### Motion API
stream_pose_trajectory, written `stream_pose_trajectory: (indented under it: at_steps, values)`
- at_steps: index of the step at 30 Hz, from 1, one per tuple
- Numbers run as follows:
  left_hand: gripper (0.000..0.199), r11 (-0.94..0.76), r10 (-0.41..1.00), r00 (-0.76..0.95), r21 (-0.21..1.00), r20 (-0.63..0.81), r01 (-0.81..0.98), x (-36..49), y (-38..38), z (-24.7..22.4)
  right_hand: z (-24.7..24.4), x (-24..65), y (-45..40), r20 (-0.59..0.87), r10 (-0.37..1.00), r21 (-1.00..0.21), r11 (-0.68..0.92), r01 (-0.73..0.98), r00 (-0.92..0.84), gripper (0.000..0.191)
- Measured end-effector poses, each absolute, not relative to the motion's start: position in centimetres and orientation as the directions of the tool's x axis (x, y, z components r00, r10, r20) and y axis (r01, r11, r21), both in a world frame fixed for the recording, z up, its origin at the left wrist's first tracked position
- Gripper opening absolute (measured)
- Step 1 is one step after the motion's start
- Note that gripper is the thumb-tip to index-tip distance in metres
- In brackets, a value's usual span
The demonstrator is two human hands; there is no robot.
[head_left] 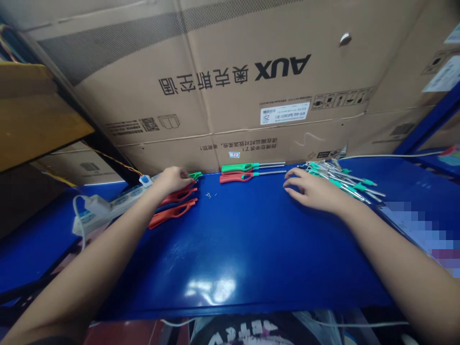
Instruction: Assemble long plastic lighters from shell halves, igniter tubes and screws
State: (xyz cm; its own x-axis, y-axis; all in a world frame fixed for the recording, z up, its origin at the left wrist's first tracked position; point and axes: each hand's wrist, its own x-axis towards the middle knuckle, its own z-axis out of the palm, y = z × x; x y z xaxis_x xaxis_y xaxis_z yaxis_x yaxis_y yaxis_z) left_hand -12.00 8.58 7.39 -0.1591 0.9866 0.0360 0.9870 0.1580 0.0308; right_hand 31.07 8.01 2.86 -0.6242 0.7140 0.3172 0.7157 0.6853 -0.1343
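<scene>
My left hand [173, 180] reaches over a row of lighter handles at the left. Its fingers are curled together on a lighter handle, mostly hidden under the hand. A green handle tip [196, 176] shows just past the fingertips. Nearer to me lie red lighter handles [174, 212] without tubes. On the right, my right hand [311, 189] is open with fingers apart, beside a pile of metal lighter tubes with teal-green parts [347, 179]. Between the hands, a green lighter [237, 168] and a red lighter [236, 178], both with metal tubes, lie side by side at the back.
Tiny pale pieces [210, 195] lie on the blue table [230, 249]. A white power strip [118, 203] with plugs runs along the left. A large cardboard sheet [230, 110] stands along the back, with a small numbered label [234, 155]. A blue post [427, 117] rises at right.
</scene>
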Motion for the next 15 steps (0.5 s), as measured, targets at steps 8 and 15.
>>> stream_pose_trajectory:
  at_steps: [8,15]
  values:
    - [0.038,0.208,0.975,-0.209,-0.018,-0.077,0.978,-11.7,11.5,6.9,2.7,30.9,8.1,0.338,0.684,-0.108,0.711,0.695,-0.646,0.023]
    - [0.025,0.213,0.956,-0.226,-0.088,-0.186,0.973,-10.7,12.8,7.8,2.9,30.9,8.1,0.348,0.679,-0.126,0.717,0.686,-0.646,0.024]
